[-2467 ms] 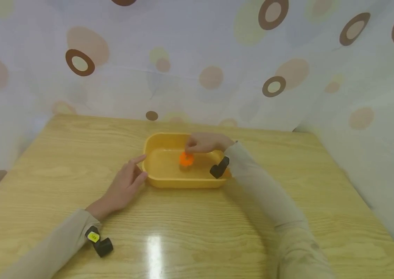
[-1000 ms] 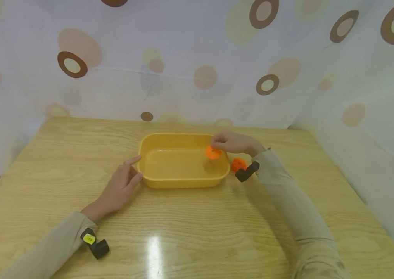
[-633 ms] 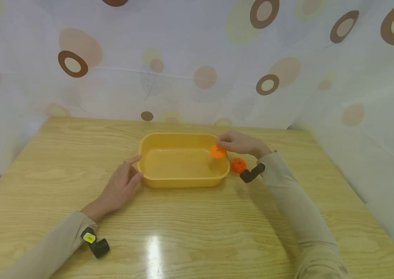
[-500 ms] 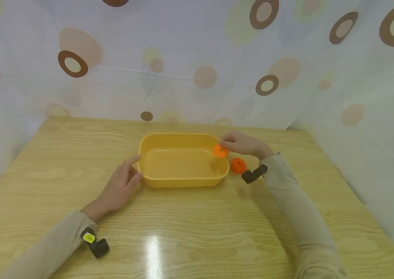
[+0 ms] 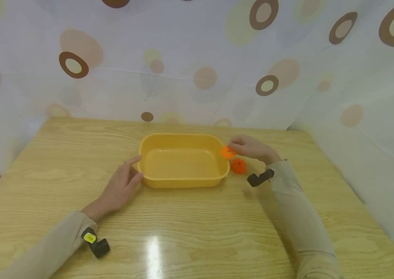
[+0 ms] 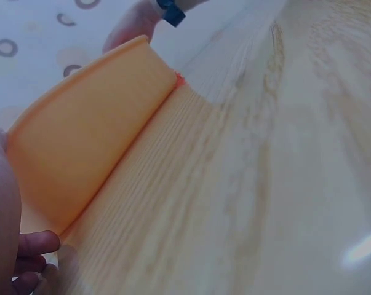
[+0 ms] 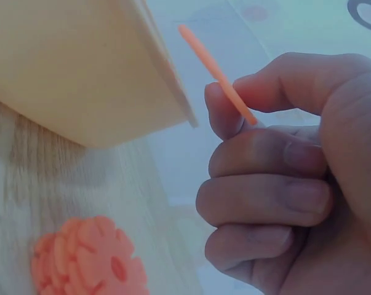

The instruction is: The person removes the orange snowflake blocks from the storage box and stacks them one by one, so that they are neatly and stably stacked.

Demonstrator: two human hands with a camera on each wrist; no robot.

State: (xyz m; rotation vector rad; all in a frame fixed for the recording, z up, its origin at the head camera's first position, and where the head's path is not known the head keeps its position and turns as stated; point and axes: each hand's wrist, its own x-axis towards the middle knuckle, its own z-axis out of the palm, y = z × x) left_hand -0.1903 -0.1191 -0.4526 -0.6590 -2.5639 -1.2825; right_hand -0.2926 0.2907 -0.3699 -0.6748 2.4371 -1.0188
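Observation:
A yellow plastic basin (image 5: 183, 162) stands on the table, with nothing visible inside it. At its left end my left hand (image 5: 118, 190) rests relaxed fingers against the rim and wall. Between thumb and index finger, my right hand (image 5: 253, 149) pinches a thin orange notched disc (image 5: 228, 152) at the basin's right rim; the right wrist view shows this disc (image 7: 217, 75) edge-on, held above the table, with the other fingers curled below. Just right of the basin lies a stack of similar orange discs (image 5: 239, 166), pressed together face to face (image 7: 90, 261).
The wooden table (image 5: 190, 224) extends on every side of the basin. A patterned cloth (image 5: 183, 58) hangs behind it and along both sides. Each sleeved wrist wears a small black camera, the left one (image 5: 95, 242) with a yellow label.
My right hand has carried the pinched disc from above the basin's middle rightward to its right rim. The disc stack, hidden at first, now shows fully. My left hand stays at the basin.

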